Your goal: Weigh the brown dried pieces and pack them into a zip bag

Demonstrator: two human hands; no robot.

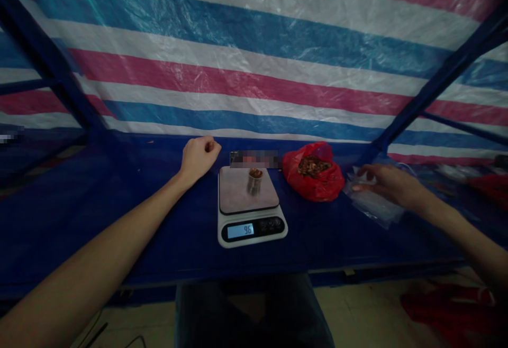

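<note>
My left hand (200, 156) is curled into a loose fist on the blue table, to the left of a digital kitchen scale (248, 205); I see nothing in it. The scale's display reads about 9.6. On its plate stands a small metal cup (254, 185) with brown dried pieces at its top. A red plastic bag (317, 186) lies open right of the scale, filled with similar brown pieces (313, 166). My right hand (391, 181) is at a pile of clear plastic bags (375, 208), thumb and fingers curled around the edge of a clear bag.
Behind the blue table (170, 250) hangs a striped plastic sheet (246, 52). Blue metal frame bars (59, 83) slope up on both sides. A blurred flat item (256, 159) lies behind the scale. Red material (444, 305) lies on the floor at the lower right.
</note>
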